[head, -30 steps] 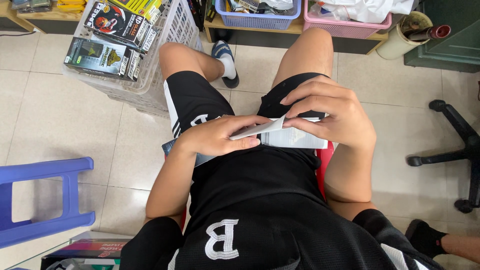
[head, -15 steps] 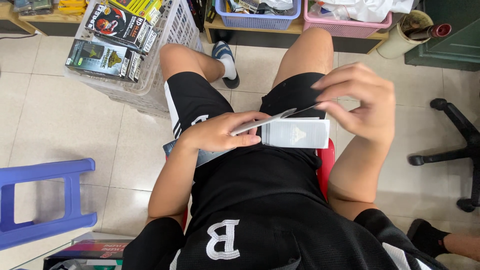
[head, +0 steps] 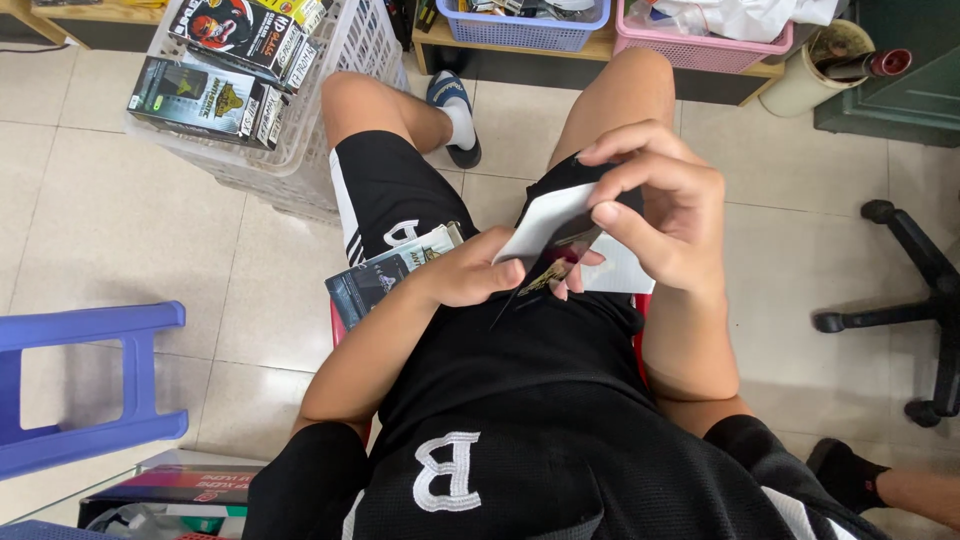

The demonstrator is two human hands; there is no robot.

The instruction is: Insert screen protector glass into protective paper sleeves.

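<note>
Over the person's lap, both hands grip a flat white packet [head: 545,222]: the left hand [head: 470,275] pinches its lower edge, the right hand [head: 655,205] clasps its upper side. Left of that packet, a dark flat box [head: 385,280] lies on the thigh, and beyond it stands a white basket [head: 300,150].

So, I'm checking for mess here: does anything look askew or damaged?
Nothing looks damaged. The left hand and right hand hold a white sleeve tilted, and boxes sit crooked in the white basket.
</note>
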